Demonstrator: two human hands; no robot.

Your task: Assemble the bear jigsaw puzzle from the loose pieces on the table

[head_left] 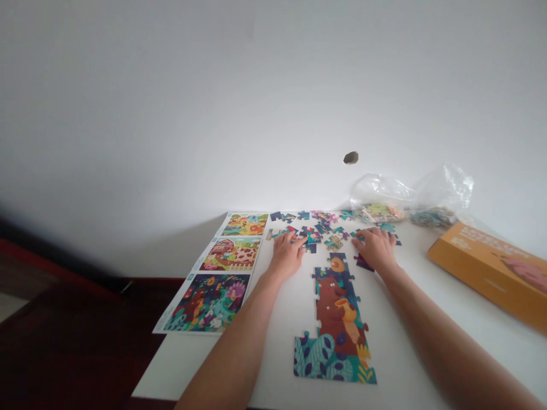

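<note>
My left hand [287, 254] lies palm down among loose jigsaw puzzle pieces [318, 232], its fingertips touching the pieces. My right hand [374, 247] rests further right, with its fingers spread over a few pieces and no piece visibly gripped. A dark purple piece [363, 262] sits just under the right hand's heel. Nearer me, a long assembled section of the puzzle [335, 324] lies flat, showing a brown animal among teal leaves. Its edges are uneven, with open notches.
A printed picture sheet [213, 273] with three scenes lies left of the pieces, on a white table [273, 364]. Two clear plastic bags [380, 196] holding pieces stand at the back, beside an orange box [491, 267]. The table's left edge drops to a dark red floor.
</note>
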